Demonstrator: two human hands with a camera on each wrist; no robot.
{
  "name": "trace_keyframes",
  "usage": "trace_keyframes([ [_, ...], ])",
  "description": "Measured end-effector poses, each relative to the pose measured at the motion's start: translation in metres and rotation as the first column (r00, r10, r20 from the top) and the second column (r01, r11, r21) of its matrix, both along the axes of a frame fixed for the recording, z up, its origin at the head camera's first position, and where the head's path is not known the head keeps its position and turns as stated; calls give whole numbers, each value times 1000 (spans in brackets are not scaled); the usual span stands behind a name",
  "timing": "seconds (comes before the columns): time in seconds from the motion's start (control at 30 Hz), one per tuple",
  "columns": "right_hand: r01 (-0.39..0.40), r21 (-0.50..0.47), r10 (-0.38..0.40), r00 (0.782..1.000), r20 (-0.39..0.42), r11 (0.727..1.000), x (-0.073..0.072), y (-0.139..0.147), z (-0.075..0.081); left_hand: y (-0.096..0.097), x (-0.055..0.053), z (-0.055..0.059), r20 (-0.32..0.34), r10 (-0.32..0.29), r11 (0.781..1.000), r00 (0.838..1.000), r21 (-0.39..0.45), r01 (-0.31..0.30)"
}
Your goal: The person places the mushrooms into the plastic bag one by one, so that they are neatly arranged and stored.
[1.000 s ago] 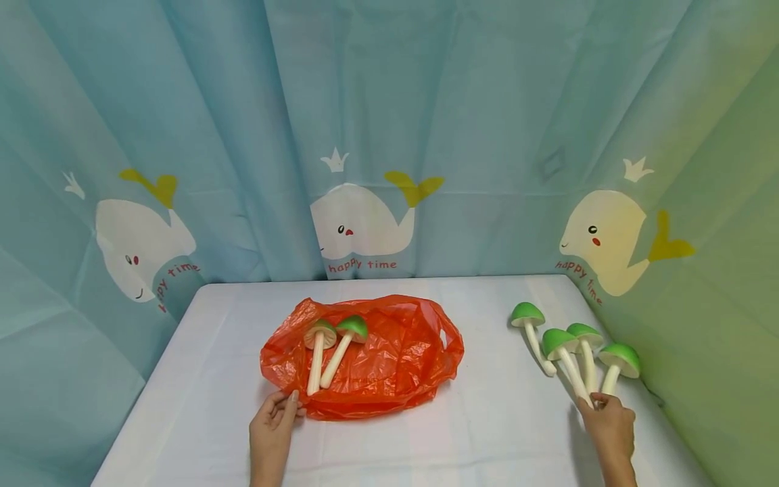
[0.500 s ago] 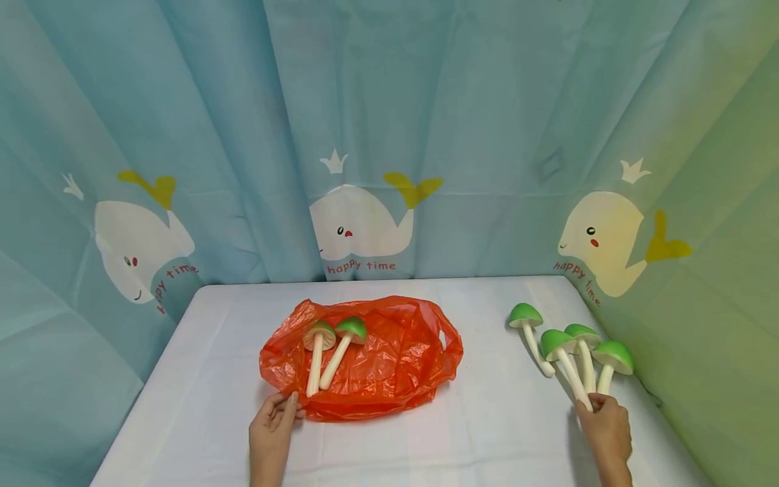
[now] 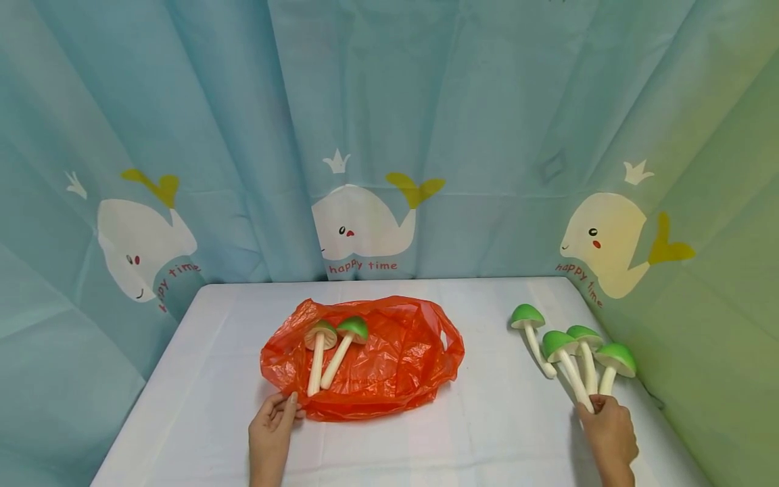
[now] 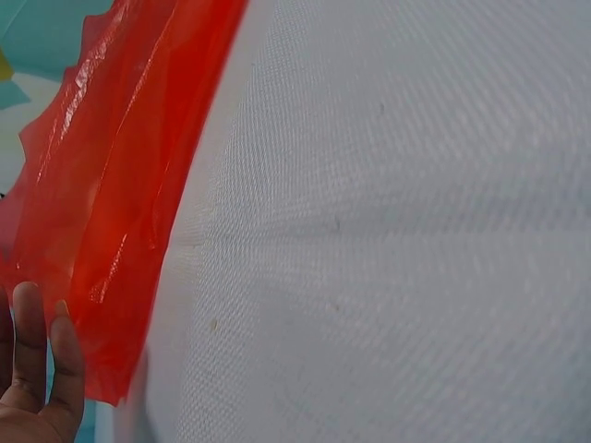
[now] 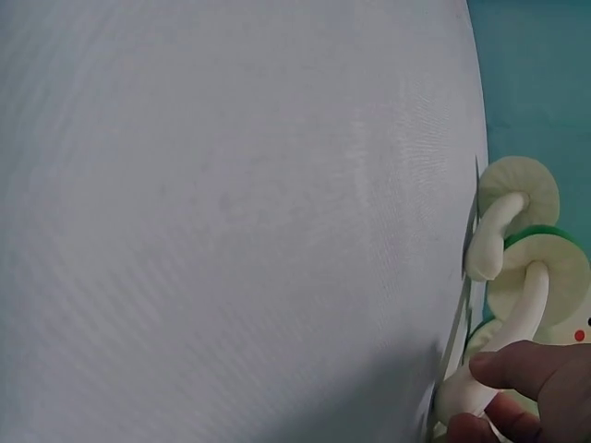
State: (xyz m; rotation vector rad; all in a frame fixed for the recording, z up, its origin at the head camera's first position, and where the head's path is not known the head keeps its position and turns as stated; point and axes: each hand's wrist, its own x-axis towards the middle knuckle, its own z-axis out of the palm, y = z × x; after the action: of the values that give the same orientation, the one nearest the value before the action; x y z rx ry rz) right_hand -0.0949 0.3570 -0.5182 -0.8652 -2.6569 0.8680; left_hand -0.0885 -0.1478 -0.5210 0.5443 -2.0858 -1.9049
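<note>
An open red plastic bag (image 3: 389,365) lies mid-table in the head view. Two toy mushrooms with green caps and pale stems rest in its left part, one tilted (image 3: 316,365), the other leaning right (image 3: 352,329). My left hand (image 3: 274,429) pinches the bag's near left edge; in the left wrist view two of its fingers stand up before the red film. On the right, my right hand (image 3: 608,433) grips the stem ends of toy mushrooms: a front one (image 3: 575,372), one behind it (image 3: 585,335) and a right one (image 3: 616,360). The thumb presses on a stem (image 5: 517,332).
Left of the gripped bunch, one more green-capped mushroom (image 3: 527,316) lies on the white tablecloth (image 3: 475,419). Blue curtains (image 3: 377,88) printed with whales rise behind the table, and a greenish curtain (image 3: 712,379) hangs close along the right edge.
The rightmost mushroom has shifted slightly left, closer to the other two by my right hand. My left hand and the bag stay in place.
</note>
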Motion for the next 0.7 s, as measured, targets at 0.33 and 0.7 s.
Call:
trace_keyframes([
  [0.33,-4,-5,4,1000,12,1000,-1,1,1,0,-2,-2,7,-1,1000,1000,-4,1],
  [0.7,8,-10,-8,1000,23,1000,-1,0,-1,0,-2,-3,-15,0,1000,1000,-28,-1],
])
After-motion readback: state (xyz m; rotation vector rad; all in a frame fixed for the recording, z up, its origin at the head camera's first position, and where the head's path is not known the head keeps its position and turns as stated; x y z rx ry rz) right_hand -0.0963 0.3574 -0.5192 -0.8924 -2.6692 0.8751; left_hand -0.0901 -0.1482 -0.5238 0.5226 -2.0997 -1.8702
